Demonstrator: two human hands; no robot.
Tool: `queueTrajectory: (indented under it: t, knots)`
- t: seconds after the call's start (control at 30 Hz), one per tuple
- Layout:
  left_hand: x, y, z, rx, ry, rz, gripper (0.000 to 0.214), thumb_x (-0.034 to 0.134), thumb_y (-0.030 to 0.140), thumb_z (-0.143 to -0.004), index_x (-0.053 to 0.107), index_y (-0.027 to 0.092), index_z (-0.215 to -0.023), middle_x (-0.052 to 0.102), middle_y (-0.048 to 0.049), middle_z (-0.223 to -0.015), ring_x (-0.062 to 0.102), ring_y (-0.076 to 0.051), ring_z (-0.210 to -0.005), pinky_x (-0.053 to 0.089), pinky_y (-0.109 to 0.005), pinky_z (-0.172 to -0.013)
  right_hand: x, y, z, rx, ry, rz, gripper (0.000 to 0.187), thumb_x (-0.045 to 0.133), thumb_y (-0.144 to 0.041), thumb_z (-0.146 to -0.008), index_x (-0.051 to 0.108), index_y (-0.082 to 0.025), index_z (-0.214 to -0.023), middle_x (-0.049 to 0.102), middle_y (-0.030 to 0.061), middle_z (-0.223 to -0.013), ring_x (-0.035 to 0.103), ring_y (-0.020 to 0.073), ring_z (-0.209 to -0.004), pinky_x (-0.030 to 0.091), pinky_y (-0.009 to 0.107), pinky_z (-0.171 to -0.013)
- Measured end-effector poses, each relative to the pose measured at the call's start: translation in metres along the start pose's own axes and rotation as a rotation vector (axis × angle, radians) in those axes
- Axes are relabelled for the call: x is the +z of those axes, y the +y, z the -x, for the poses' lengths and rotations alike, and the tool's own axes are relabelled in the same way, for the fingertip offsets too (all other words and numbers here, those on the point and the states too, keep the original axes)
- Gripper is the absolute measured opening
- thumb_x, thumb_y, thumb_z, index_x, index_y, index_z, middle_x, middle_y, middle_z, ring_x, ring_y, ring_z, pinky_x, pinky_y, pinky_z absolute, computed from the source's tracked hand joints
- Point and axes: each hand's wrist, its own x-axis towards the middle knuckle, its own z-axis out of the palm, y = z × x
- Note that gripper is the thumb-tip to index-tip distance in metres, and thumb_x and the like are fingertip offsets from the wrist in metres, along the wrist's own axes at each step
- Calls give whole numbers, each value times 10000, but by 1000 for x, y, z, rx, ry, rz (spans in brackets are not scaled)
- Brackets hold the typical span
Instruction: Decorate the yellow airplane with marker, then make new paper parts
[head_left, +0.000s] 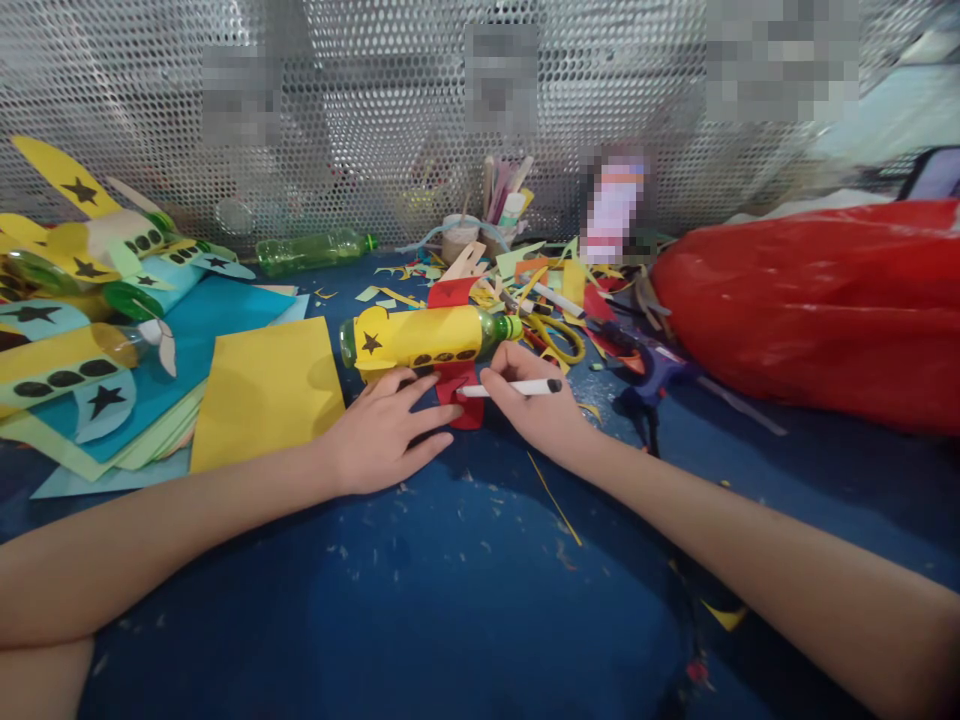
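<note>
A green plastic bottle (pixel 491 330) lies on its side, wrapped in yellow paper (pixel 442 335) that bears a black star and dark ovals. Red paper wings (pixel 471 412) stick out on both sides of it. My left hand (pixel 394 430) rests beside the bottle with its fingers spread, fingertips on or close to the near red wing. A white marker with a black end (pixel 525 387) is pinched in my right hand (pixel 536 405). Its tip meets the near wing, where a dark mark shows.
Finished bottle airplanes (pixel 97 370) crowd the left, over stacked coloured paper (pixel 262 390). An uncovered green bottle (pixel 315 252) lies behind. Paper scraps, yellow-handled scissors (pixel 559 340) and a cup of sticks (pixel 461 240) stand at the back. A blue glue gun (pixel 656 368) and red bag (pixel 817 305) lie right.
</note>
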Motion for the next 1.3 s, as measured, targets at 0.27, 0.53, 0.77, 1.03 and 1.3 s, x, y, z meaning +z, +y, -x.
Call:
queueTrajectory:
  t: [0.27,0.53,0.77,1.03,1.3]
  knots:
    - [0,0,0,1,11,0,445,327,467,-1000,576,306,-1331,484,-114,-1447,431,-338,-1243,386,-556,-1033,0,2,-2,13,-8,10,229,532,-253,-822,400,-230,-635,414,-60,-544,372,107,-517,290,278,-510]
    - [0,0,0,5,15,10,438,346,456,-998,592,292,-1321,464,-117,-1466,424,-332,-1252,380,-544,-1048,0,9,-4,25,-2,24,221,536,-301,-868,411,-233,-698,472,-51,-584,417,117,-543,319,276,-527]
    - [0,1,0,-10,22,34,433,352,464,-997,603,294,-1305,462,-110,-1473,427,-329,-1264,386,-537,-1043,0,10,-5,30,-5,45,222,547,-327,-879,422,-233,-721,495,-47,-592,429,120,-541,322,273,-521]
    - [0,0,0,3,8,-6,458,328,467,-999,585,286,-1331,458,-118,-1466,413,-337,-1254,378,-541,-1055,-1,2,-6,16,105,130,228,522,-208,-803,387,-233,-621,406,-57,-524,367,114,-501,294,283,-513]
    - [1,0,0,-9,4,1,458,327,471,-999,588,286,-1327,458,-111,-1468,412,-335,-1259,380,-542,-1053,-5,-3,-3,66,126,27,249,486,-180,-784,343,-240,-589,380,-45,-511,365,130,-518,286,291,-514]
